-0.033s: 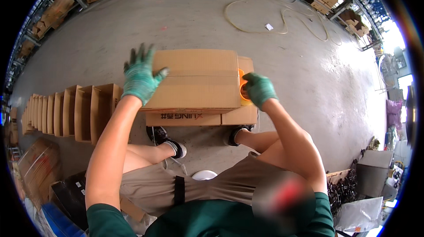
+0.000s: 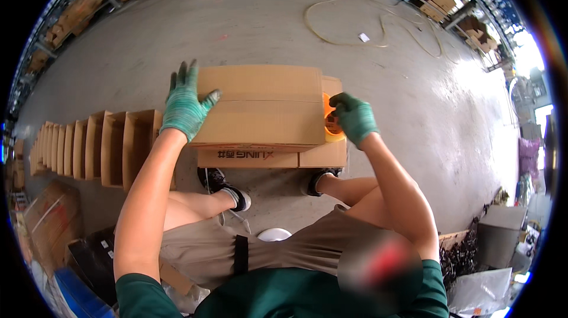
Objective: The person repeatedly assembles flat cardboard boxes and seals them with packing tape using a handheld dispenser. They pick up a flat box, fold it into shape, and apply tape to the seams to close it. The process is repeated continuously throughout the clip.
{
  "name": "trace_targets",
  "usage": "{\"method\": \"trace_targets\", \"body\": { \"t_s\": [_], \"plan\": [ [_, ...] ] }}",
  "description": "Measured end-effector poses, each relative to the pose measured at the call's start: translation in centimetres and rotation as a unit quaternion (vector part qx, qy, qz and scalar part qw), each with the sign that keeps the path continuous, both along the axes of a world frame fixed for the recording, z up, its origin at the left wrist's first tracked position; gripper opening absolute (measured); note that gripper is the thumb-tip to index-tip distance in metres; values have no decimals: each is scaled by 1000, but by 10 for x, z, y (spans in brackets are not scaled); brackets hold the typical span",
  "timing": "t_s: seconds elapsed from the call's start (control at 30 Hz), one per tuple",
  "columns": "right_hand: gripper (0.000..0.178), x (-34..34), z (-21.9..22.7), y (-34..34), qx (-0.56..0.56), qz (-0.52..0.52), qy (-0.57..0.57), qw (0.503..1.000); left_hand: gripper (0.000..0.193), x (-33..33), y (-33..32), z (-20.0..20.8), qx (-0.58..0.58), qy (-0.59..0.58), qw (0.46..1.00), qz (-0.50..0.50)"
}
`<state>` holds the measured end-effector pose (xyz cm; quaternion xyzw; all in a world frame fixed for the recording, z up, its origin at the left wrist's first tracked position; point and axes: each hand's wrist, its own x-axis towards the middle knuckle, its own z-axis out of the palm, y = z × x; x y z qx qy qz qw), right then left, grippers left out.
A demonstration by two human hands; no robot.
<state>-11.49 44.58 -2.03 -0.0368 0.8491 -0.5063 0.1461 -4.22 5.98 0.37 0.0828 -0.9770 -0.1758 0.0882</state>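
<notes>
A closed brown cardboard carton (image 2: 257, 122) lies on top of another flat carton (image 2: 254, 158) in front of me. My left hand (image 2: 186, 108), in a green glove, is at the upper carton's left edge, its fingers stretched and thumb spread over the top. On the right, an orange-yellow roll of tape (image 2: 334, 135) rests on the lower carton, beside the upper one's right end. My right hand (image 2: 356, 119), also green-gloved, is at the roll's far right side with its fingers bent together. Whether those fingers pinch the tape is hidden.
A long row of open cartons (image 2: 112, 146) stands on the floor to the left. My shoes (image 2: 222, 188) are just below the stack. A pale hose (image 2: 307, 22) curls across the far floor. Shelves with boxes (image 2: 435, 1) line the back. A grey bin (image 2: 502, 232) stands at right.
My left hand's fingers have drawn closer together at the carton's edge. The right hand has shifted slightly right, showing more of the tape roll. The whole view has moved a little.
</notes>
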Motion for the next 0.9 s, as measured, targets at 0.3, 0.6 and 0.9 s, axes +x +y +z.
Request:
{"method": "trace_targets", "body": {
  "t_s": [0.3, 0.6, 0.9],
  "plan": [
    [50, -3, 1, -33, -1, 129, -52, 990, 96, 16, -47, 13, 326, -97, 926, 163],
    [89, -6, 83, -51, -275, 258, -61, 924, 113, 94, -111, 132, 620, -16, 774, 125],
    [66, -4, 68, -144, -221, 323, 270, 880, 54, 197, -134, 121, 570, -158, 761, 266]
  ]
}}
